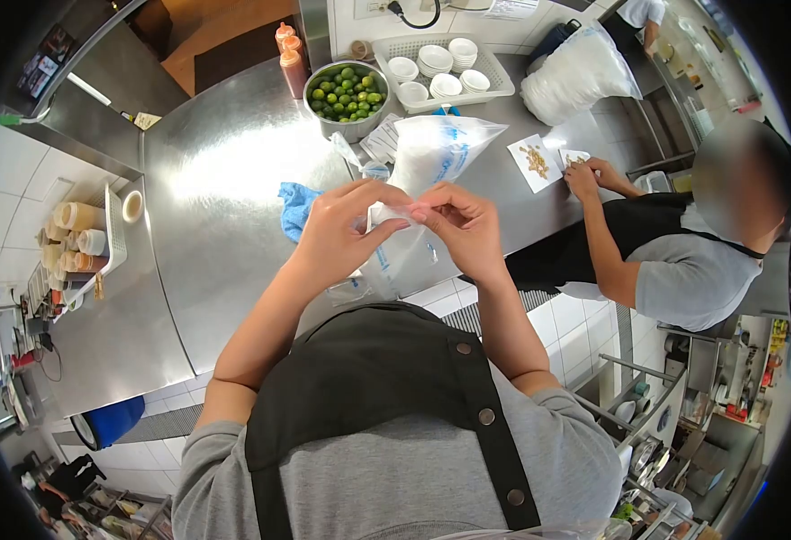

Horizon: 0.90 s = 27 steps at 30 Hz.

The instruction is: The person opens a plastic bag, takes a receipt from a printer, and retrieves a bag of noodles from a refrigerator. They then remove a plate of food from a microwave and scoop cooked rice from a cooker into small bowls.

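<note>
Both hands meet above the steel counter's front part, pinching a thin clear plastic bag between them. My left hand (350, 225) has its fingers closed on the bag's plastic, and my right hand (458, 225) grips it from the other side, fingertips nearly touching. Part of the clear plastic bag (386, 214) shows between the hands; its contents are too small to make out. Just beyond them lies a large plastic bag (427, 153) of white material with blue print. A blue cloth (297, 209) rests left of my left hand.
On the steel counter (224, 180) stand a pot of green limes (347, 93), orange-red bottles (293, 70) and a basket (501, 74) of white cups. A co-worker (674, 234) at the right handles small pieces on white paper (534, 164). A basket of containers (113, 243) stands left.
</note>
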### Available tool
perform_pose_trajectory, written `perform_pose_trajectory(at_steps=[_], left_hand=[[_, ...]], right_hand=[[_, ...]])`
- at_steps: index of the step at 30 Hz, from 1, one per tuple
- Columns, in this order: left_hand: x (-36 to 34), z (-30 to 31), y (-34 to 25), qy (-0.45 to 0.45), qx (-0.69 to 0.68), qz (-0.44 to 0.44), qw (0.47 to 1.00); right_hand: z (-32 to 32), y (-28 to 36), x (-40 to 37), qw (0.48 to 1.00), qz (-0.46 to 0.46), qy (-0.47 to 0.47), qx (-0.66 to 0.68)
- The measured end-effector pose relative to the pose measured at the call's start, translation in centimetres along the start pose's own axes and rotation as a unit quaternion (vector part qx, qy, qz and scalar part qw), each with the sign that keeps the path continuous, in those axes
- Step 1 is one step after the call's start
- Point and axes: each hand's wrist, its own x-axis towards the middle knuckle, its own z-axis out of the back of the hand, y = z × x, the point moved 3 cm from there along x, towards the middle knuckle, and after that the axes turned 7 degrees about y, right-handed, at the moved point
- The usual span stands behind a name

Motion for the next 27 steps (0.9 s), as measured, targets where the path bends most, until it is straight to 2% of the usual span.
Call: perform_pose_trajectory(at_steps=[2,5,8,11,19,22,25,27], left_hand=[[-0.1,-0.1,0.1,0.014,-0.005,0.022,1.000],[-0.2,-0.4,0.1,-0.023,-0.007,0.022,0.999],[-0.4,-0.5,0.0,-0.016,-0.002,0.016,1.000],[-0.3,-0.8,-0.1,0.012,0.054,0.008,0.998],[-0.7,-0.7,1.0,0.049,0.067,0.048,0.995],[-0.8,-0.8,0.9,0.059,0.077,0.045,0.994],[-0.7,-1.0,0.3,0.035,0.054,0.004,0.998],[-0.6,-0.8,0.0,0.033,0.024,-0.003,0.999]], right_hand=[[0.1,0.0,0.0,1.000,0.011,-0.003,0.001],[0.3,0.1,-0.2,1.000,0.014,-0.014,0.000],[0.5,-0.1,-0.4,1.000,0.007,-0.022,-0.003],[0.5,-0.3,-0.5,1.000,-0.007,-0.024,0.001],[0.9,-1.2,-0.7,0.998,-0.047,-0.051,0.000],[1.2,-1.5,-0.9,0.989,-0.057,-0.079,-0.111],[1.0,-0.5,-0.6,0.962,-0.001,-0.090,-0.258],[1.0,-0.1,-0.5,0.959,0.003,-0.075,-0.274]])
